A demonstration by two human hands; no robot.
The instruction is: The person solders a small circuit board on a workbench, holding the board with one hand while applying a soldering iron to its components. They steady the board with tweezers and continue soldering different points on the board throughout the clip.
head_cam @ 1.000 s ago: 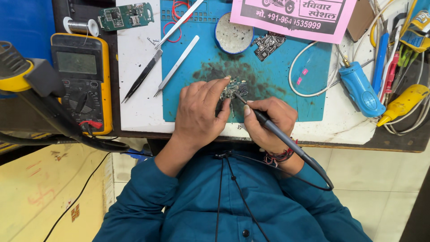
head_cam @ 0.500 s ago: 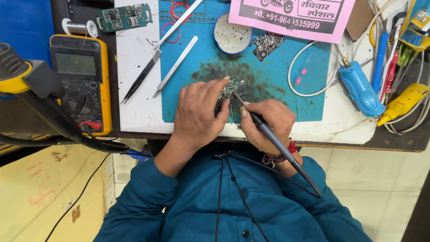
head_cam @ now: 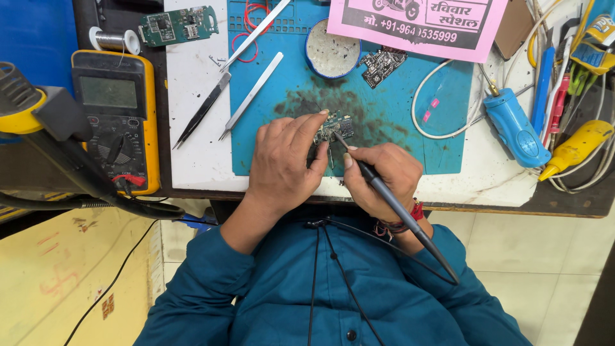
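Starting at the left: yellow multimeter (head_cam: pixel 115 122) lies well off to the left of the grip, with a solder spool (head_cam: pixel 114 40) and a green circuit board (head_cam: pixel 178 24) above it.
Tweezers: two pairs (head_cam: pixel 253 96) lie up-left of the grip on the blue mat (head_cam: pixel 397 109), untouched.
Left hand: left hand (head_cam: pixel 282 160) is closed down over the small circuit board (head_cam: pixel 334 128), fingertips pinning its near edge; the fingers are curled, not spread.
Board: it sits on the darkened patch of mat, just above both hands, its long axis running roughly left to right.
Right hand: right hand (head_cam: pixel 381 176) is wrapped shut around the soldering iron (head_cam: pixel 384 195) in a pen hold.
Iron: long axis slants from lower right, near the sleeve, up-left; the tip points at the board and appears to touch it.
Progress: judged mid-work, since the iron is at the board; which joints are finished is too small to tell.
Further right: solder tin (head_cam: pixel 332 54) above the grip, blue tool (head_cam: pixel 512 128) well right.
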